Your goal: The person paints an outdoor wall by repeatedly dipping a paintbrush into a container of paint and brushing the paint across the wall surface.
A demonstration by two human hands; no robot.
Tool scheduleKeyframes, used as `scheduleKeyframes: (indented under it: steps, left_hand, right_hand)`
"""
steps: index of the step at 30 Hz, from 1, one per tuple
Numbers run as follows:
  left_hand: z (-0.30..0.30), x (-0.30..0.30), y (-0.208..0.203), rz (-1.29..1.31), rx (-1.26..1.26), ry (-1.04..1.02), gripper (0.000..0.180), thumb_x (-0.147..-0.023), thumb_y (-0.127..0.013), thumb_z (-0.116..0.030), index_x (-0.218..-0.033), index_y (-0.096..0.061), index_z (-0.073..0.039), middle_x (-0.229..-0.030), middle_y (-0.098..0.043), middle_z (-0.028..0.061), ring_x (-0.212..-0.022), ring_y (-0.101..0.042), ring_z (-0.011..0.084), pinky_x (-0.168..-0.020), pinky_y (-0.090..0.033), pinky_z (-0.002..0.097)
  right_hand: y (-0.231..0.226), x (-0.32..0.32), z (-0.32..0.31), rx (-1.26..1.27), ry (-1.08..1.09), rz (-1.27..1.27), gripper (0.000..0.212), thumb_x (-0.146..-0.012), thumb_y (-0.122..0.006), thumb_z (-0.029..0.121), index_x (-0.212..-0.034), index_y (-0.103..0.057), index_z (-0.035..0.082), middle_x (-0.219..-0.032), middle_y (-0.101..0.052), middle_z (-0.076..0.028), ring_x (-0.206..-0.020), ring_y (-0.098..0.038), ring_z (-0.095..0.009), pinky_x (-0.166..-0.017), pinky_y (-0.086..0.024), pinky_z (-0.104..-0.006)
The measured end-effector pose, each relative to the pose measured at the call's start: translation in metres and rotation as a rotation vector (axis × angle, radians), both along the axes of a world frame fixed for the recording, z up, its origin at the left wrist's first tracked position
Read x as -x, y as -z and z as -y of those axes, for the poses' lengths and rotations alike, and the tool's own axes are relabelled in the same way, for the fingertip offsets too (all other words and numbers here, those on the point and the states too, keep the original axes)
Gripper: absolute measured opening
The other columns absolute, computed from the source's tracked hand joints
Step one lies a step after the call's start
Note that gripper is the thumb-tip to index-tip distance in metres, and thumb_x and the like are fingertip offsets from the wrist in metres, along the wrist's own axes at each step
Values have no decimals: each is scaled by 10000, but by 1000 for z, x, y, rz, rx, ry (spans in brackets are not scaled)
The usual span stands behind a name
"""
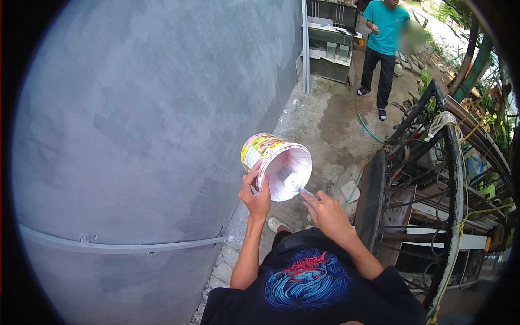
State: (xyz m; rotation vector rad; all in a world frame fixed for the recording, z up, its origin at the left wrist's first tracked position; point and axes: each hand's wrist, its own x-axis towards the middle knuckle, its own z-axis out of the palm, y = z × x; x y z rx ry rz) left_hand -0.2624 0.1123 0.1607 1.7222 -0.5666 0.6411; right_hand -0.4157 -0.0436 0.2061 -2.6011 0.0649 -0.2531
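A round plastic bucket with a yellow printed label is tilted so its mouth faces me. White paint coats its inner wall. My left hand grips the bucket at its left side, fingers around the rim. My right hand is closed on the handle of a paintbrush, whose head lies inside the bucket against the white-coated wall. How much paint is in the bottom I cannot tell.
A grey wall fills the left, with a grey pipe along it. At right stands a rusty metal frame with rope. A person in a teal shirt stands farther off, near a green hose and a shelf unit.
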Motion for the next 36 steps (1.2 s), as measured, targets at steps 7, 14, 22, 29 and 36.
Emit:
scheduleKeyframes:
  steps: [7,14,22,29,36]
  left_hand:
    - [-21,2,-9,178,-21,-70,355,-794,-700,84,-1078,-545,-61,-1156,-692,173,-763,-600,173,-629,-454,256]
    - [-56,5,-12,224,-98,-169,336,-820,-679,96,-1073,-506,-42,-1147,-679,231,-820,-622,179,-710,-489,269]
    - [-107,1,-14,261,-176,-318,360,-789,-683,118,-1052,-506,-53,-1138,-683,230,-808,-610,220,-729,-476,305]
    - [-141,-19,-13,346,-229,-427,375,-767,-698,116,-1039,-509,-59,-1119,-694,217,-771,-615,235,-706,-471,315]
    - [-168,-52,-13,355,-312,-487,367,-758,-718,82,-1030,-525,-72,-1107,-710,167,-693,-596,209,-622,-423,303]
  right_hand:
    - [-16,-14,-12,79,-78,70,359,-882,-625,143,-1236,-617,84,-798,-576,-134,-715,-642,-317,-618,-515,-436]
    - [-12,-42,-30,93,-237,92,373,-881,-628,158,-1246,-613,83,-776,-593,-140,-677,-645,-314,-600,-519,-420]
    - [-10,-83,-55,27,-431,95,358,-894,-627,181,-1241,-616,92,-774,-605,-141,-654,-645,-318,-572,-517,-426]
    - [1,-127,-87,31,-551,135,354,-902,-626,205,-1238,-620,96,-773,-614,-136,-643,-647,-320,-554,-517,-428]
    - [-2,-171,-107,30,-580,94,358,-907,-622,220,-1245,-623,102,-774,-615,-142,-642,-652,-331,-542,-517,-443]
